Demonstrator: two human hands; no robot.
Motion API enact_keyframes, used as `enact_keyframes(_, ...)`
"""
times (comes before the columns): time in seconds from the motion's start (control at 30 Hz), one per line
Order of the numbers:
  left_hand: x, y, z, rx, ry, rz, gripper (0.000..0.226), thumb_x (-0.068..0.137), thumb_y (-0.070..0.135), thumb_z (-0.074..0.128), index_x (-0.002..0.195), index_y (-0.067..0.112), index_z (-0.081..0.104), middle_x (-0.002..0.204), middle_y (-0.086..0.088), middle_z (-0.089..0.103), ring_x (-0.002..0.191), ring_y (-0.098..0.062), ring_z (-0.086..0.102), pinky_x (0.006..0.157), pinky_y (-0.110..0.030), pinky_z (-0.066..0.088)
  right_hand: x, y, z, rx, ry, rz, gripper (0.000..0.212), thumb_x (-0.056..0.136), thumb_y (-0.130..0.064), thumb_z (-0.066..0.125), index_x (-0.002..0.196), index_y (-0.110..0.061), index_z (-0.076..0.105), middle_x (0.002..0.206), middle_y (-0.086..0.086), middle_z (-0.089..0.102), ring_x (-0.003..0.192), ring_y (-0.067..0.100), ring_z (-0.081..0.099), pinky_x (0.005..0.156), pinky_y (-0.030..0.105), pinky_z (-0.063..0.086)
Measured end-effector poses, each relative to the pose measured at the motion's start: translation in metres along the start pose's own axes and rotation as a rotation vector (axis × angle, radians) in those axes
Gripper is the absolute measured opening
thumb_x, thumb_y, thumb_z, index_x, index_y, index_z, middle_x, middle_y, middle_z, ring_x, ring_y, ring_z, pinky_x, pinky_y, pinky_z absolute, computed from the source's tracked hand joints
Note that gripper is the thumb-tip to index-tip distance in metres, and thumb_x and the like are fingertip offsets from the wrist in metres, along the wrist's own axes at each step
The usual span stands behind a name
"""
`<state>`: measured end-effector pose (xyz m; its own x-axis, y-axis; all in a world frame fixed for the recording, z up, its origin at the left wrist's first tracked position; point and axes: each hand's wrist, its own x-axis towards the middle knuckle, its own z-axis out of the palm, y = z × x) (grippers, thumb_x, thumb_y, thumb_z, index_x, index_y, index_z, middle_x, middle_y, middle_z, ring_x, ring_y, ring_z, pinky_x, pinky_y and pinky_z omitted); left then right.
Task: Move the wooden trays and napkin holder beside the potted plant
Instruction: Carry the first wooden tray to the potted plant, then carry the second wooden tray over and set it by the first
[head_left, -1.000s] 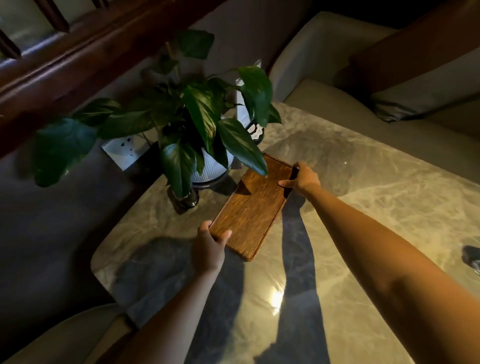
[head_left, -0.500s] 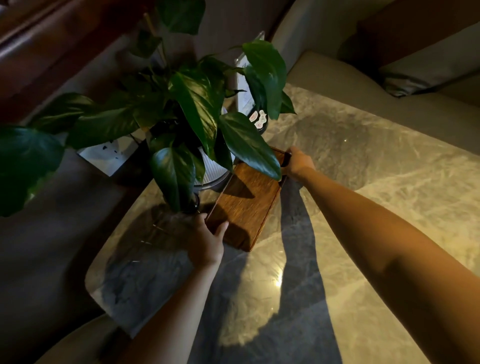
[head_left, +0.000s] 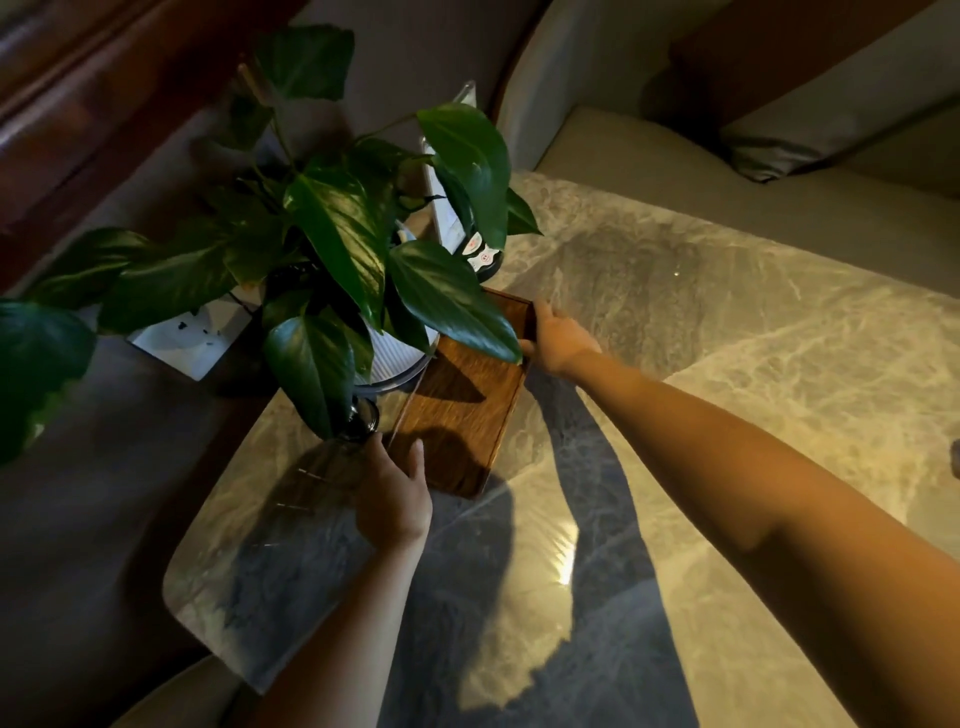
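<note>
A brown wooden tray (head_left: 462, 415) lies on the marble table (head_left: 701, 322), right beside the white ribbed pot (head_left: 392, 358) of the potted plant (head_left: 343, 228). Its far end is partly hidden under a large leaf. My left hand (head_left: 392, 493) grips the tray's near left corner, thumb on top. My right hand (head_left: 558, 338) holds the far right edge. No napkin holder or second tray can be made out.
A clear upright sign stand (head_left: 457, 208) with stickers stands behind the plant. A small dark glass vase (head_left: 363, 415) sits at the pot's near side. A wall socket (head_left: 187, 338) is left of the table. Cushioned sofa seats (head_left: 649, 156) border the far side.
Both hands have slid the tray further left and away, from open tabletop to up against the plant pot, its far end now under the leaves.
</note>
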<state>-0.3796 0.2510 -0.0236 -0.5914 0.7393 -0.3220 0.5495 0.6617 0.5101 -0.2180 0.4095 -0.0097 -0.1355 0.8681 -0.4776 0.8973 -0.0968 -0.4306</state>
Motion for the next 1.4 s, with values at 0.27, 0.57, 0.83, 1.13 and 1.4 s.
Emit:
enact_keyframes(0.27,-0.028,0.006,-0.007,0.35,0.077,0.332,0.042,0.082,0.027,0.064,0.116,0.002,0.057,0.099,-0.03,0.062,0.086,-0.044,0.061,0.067,-0.049,0.052,-0.056,0.016,-0.014,-0.196,0.129,-0.095,0.073,0.097,-0.045,0.035,0.15,-0.01,-0.001,0.158,0.017,0.01,0.144,0.036,0.017,0.113,0.048,0.028)
enact_keyframes(0.57,-0.093,0.044,0.015,0.521,0.011,0.598,0.056,0.085,0.043,0.039,0.126,0.007,0.052,0.129,-0.026,0.056,0.116,-0.041,0.057,0.085,-0.053,0.051,-0.154,0.078,-0.02,-0.244,0.239,-0.065,0.073,0.098,-0.048,0.025,0.149,-0.012,-0.013,0.159,0.013,-0.019,0.148,0.03,-0.01,0.12,0.047,0.003)
enact_keyframes(0.83,-0.186,0.084,0.059,0.529,-0.151,0.802,0.064,0.094,0.044,0.036,0.146,0.018,0.009,0.158,-0.014,0.004,0.146,-0.028,0.006,0.117,-0.05,0.013,-0.247,0.162,-0.018,-0.274,0.238,0.076,0.073,0.098,-0.049,0.02,0.148,-0.012,-0.017,0.158,0.012,-0.021,0.147,0.03,-0.017,0.12,0.047,-0.004)
enact_keyframes(1.13,-0.311,0.112,0.124,0.518,-0.295,0.984,0.062,0.095,0.047,0.024,0.146,0.022,-0.001,0.159,-0.008,-0.005,0.147,-0.023,-0.007,0.119,-0.047,0.0,-0.355,0.285,-0.036,-0.203,0.358,0.293,0.075,0.097,-0.049,0.023,0.148,-0.011,-0.017,0.159,0.012,-0.02,0.148,0.029,-0.015,0.12,0.048,-0.003)
enact_keyframes(1.4,-0.406,0.125,0.179,0.562,-0.352,1.093,0.071,0.085,0.059,0.002,0.146,0.024,-0.003,0.159,-0.007,-0.005,0.147,-0.024,-0.007,0.119,-0.047,0.001,-0.43,0.393,-0.049,-0.154,0.392,0.428,0.073,0.098,-0.049,0.022,0.148,-0.011,-0.016,0.159,0.013,-0.02,0.148,0.03,-0.015,0.121,0.048,0.0)
